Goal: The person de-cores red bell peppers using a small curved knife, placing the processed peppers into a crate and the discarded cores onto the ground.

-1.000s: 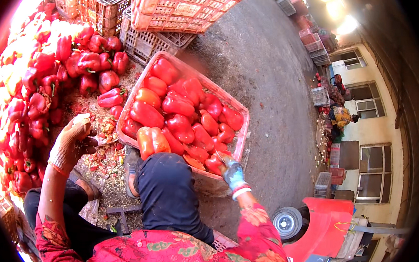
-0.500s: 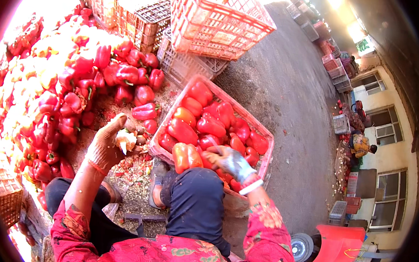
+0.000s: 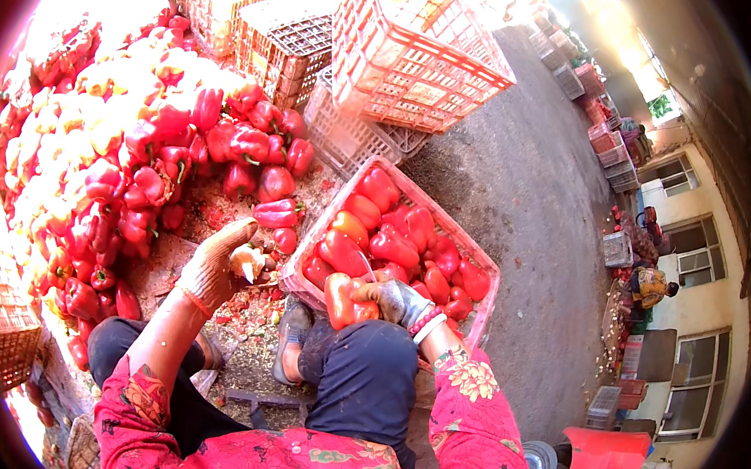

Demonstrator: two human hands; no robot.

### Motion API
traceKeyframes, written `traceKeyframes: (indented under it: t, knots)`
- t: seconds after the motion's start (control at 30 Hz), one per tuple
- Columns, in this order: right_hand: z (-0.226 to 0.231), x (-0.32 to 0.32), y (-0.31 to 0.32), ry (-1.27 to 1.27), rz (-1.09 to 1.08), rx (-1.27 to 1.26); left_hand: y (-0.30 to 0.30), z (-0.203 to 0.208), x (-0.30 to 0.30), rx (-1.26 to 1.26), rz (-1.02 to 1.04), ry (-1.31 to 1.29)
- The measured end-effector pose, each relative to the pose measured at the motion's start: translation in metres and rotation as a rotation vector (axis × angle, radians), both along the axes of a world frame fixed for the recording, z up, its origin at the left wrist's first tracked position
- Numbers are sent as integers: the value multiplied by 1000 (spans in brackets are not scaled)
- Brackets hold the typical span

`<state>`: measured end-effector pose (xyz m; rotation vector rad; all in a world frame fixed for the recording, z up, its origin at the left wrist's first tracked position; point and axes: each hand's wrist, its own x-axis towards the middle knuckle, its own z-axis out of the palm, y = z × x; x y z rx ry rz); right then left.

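My left hand (image 3: 213,267), in a worn tan glove, is closed on a pale, ragged lump (image 3: 248,264) that looks like a pepper core. It hangs over the littered ground between the pepper pile and the crate. At the crate's near side, my right hand (image 3: 395,303), in a grey-white glove, has its fingers on an orange-red bell pepper (image 3: 340,301). A thin pale strip, perhaps a blade, juts from that hand toward the far left; its other end is hidden. Several red bell peppers (image 3: 394,246) fill the pink plastic crate (image 3: 486,280) by my knee.
A big heap of red bell peppers (image 3: 138,186) lies to the left. Stacked lattice crates (image 3: 420,70) stand beyond the pink crate, another crate (image 3: 4,298) at the far left. Concrete paving (image 3: 548,219) stretches rightward to a person (image 3: 650,286) among crates. Something red (image 3: 606,464) with a wheel stands near right.
My right hand has closed on the orange-red pepper and shifted it slightly leftward. The left hand still holds the pale lump. The whole view has shifted a little.
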<state>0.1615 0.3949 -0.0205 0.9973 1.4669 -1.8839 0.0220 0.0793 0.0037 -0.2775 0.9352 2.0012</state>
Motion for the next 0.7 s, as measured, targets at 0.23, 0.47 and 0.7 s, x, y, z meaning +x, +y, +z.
traceKeyframes:
  t: [0.23, 0.47, 0.7]
  knots:
    - [30, 21, 41, 224, -78, 21, 16, 1, 4, -21, 25, -30]
    - [85, 91, 170, 186, 30, 591, 12, -5, 9, -105, 97, -28]
    - [-3, 192, 255, 117, 853, 1301, 37, -1, 13, -258, -128, 79]
